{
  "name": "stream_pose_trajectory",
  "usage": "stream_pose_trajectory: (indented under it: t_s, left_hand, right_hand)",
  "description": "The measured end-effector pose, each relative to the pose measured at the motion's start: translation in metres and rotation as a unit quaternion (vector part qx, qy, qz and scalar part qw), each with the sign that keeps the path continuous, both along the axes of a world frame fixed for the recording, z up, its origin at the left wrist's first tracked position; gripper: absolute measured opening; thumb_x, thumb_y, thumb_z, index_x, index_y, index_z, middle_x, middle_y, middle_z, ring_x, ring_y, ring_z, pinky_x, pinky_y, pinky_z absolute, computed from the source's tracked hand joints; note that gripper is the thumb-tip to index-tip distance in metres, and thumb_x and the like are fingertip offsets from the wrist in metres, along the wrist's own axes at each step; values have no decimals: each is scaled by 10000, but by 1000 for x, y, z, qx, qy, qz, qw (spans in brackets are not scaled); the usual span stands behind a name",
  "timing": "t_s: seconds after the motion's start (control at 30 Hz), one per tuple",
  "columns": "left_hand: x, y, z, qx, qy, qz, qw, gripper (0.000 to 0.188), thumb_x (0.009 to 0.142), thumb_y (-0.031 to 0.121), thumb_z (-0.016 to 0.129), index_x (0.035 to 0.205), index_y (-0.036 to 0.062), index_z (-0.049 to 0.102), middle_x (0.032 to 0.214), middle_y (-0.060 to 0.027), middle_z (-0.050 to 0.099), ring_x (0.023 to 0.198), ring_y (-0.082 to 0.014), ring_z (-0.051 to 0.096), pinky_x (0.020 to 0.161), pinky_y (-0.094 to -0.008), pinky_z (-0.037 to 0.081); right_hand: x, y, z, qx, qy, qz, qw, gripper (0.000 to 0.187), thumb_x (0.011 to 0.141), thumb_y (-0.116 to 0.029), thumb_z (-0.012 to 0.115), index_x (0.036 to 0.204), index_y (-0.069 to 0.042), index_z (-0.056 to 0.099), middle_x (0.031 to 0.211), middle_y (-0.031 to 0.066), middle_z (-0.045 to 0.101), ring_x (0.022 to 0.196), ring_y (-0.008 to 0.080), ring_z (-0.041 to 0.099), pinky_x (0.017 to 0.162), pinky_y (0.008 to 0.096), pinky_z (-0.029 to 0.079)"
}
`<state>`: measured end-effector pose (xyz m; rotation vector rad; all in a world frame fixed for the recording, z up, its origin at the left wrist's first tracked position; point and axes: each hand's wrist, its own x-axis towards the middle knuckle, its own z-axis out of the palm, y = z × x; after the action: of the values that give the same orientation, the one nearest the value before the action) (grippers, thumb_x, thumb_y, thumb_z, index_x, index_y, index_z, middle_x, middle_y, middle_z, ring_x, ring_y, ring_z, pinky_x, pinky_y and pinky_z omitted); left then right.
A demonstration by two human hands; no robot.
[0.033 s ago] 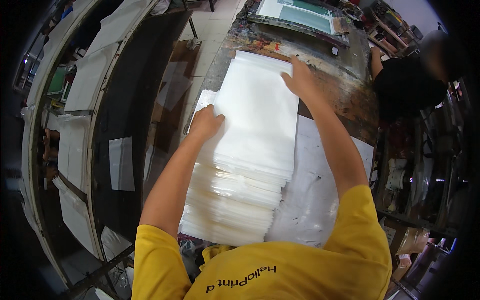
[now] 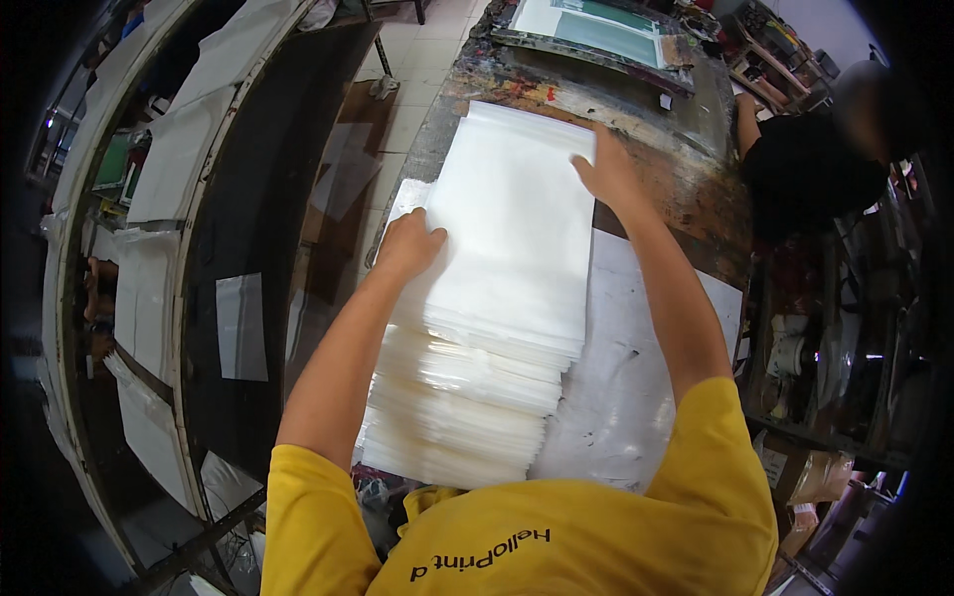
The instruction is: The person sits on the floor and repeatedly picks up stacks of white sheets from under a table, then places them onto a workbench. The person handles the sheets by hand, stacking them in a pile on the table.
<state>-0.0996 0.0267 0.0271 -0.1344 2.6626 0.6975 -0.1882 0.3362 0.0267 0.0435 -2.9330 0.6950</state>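
Observation:
A tall, leaning stack of glossy white plastic sheets (image 2: 517, 228) lies in front of me, its layered near edges fanned toward my body. My left hand (image 2: 409, 245) grips the stack's left edge, thumb on top and fingers curled down the side. At the far right corner, my right hand (image 2: 606, 169) has its thumb over the top sheet's edge. Its fingers stretch away from the thumb along the outer side, slightly blurred. Whether the pieces are flat sheets or bags cannot be told.
A paint-stained worktable (image 2: 656, 189) runs beyond the stack, with a framed printing screen (image 2: 596, 35) at its far end. White paper (image 2: 621, 348) covers its right part. A black-clad person (image 2: 820, 169) is at the right. A rack (image 2: 184, 258) with white sheets stands left, beside a dark board (image 2: 263, 189).
My right hand has shifted slightly right and toward me, along the stack's far right corner. My left hand and the stack stay in place.

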Motion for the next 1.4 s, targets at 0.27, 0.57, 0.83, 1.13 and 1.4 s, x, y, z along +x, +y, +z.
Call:
stream_pose_trajectory:
  t_s: [0.27,0.57,0.83,1.13,1.4]
  left_hand:
    - [-57,1,-22,95,39,-2,995,603,817,330,646,1219,-103,526,1212,-294,609,1163,-420,578,1006,-442,455]
    - [-64,23,-34,17,52,-35,998,648,830,324,656,1296,-83,464,1232,-307,587,1162,-429,575,1018,-446,452]
    - [-98,10,-13,123,49,-10,991,551,837,258,617,1225,-118,507,1192,-302,616,1164,-433,572,1003,-460,462]
    - [-98,29,-32,75,89,-39,992,486,808,177,629,1196,-101,534,1188,-292,618,1138,-427,561,1013,-455,444]
    - [-96,24,-35,130,107,4,986,634,796,309,716,1246,-85,507,1176,-302,615,1164,-437,561,1004,-455,454]
  right_hand:
    - [68,-2,3,18,-288,-49,956,676,932,-198,473,1507,-15,169,1202,416,546,1152,524,549,1008,529,426]
    - [72,-40,12,152,-319,-35,935,708,906,-93,407,1545,-49,107,1187,385,572,1103,484,597,978,514,461]
    - [36,-9,-2,19,-293,-114,949,612,888,-109,428,1467,-20,250,1219,367,568,1153,477,567,1021,519,414]
    - [33,-44,7,162,-304,-50,938,506,892,-41,433,1378,26,307,1124,380,598,1077,492,604,931,538,484]
    - [31,-13,-22,138,-239,-57,959,562,878,-99,472,1404,3,305,1153,363,600,1057,435,634,913,492,507]
